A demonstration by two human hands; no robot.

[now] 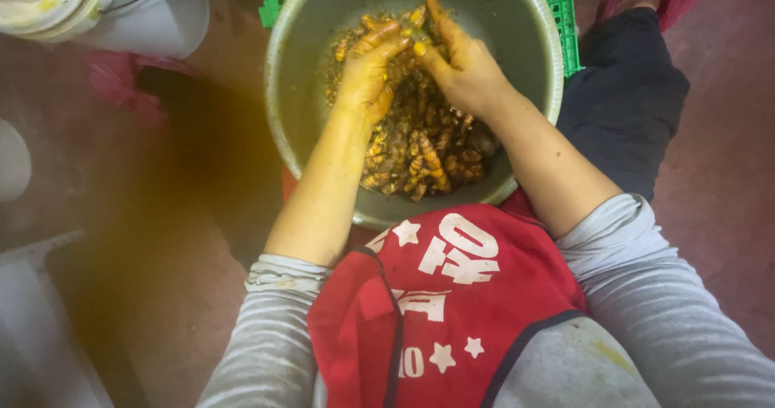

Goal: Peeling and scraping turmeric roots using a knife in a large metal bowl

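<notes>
A large metal bowl (pixel 295 93) sits before me on the floor, holding a heap of yellow-brown turmeric roots (pixel 424 154). Both my hands are inside it, stained yellow. My left hand (pixel 367 73) curls its fingers over roots near the top of the heap. My right hand (pixel 460 65) presses against the left, fingers closed around a small root piece between them. My sleeves are pushed up, and a red apron (pixel 452 295) covers my lap.
A green plastic crate (pixel 561 4) lies under the bowl's far side. White plastic buckets (pixel 105 4) stand at the upper left. Yellow-brown liquid stains the reddish floor (pixel 186 190) on the left. A white object (pixel 40 319) fills the lower left corner.
</notes>
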